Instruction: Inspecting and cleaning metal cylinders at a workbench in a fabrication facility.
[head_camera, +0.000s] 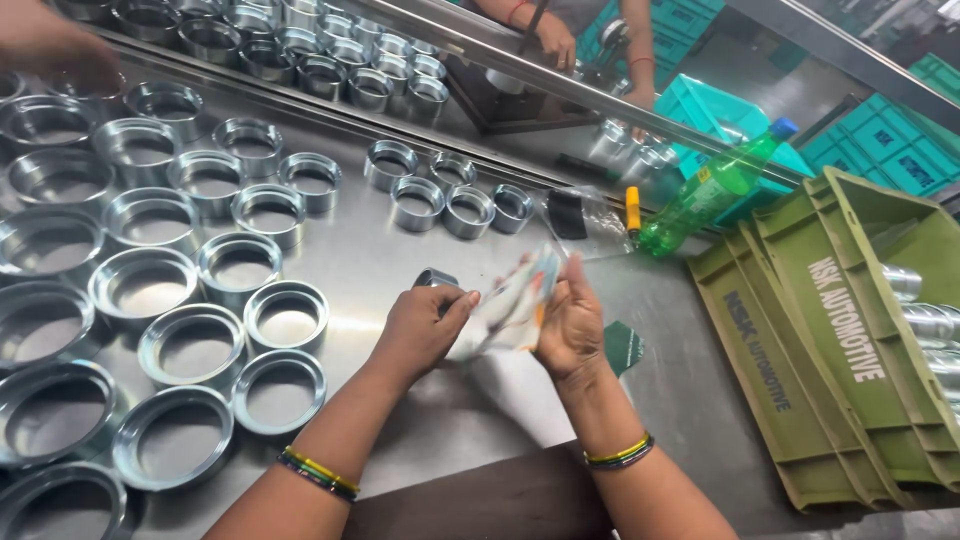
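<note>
Both wrists, banded, rise from the bottom edge. Left hand (420, 330) and right hand (568, 322) pinch a blurred cloth (510, 305) between them at centre frame; rings (285, 320) fill the left, crates (850, 340) lower right.

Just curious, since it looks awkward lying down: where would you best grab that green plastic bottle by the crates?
Probably round the middle of the green bottle, coming from above. It lies tilted on its side, blue cap pointing up and away toward the teal crates, so its round body is exposed on top, while the olive crate crowds its near side.
</note>
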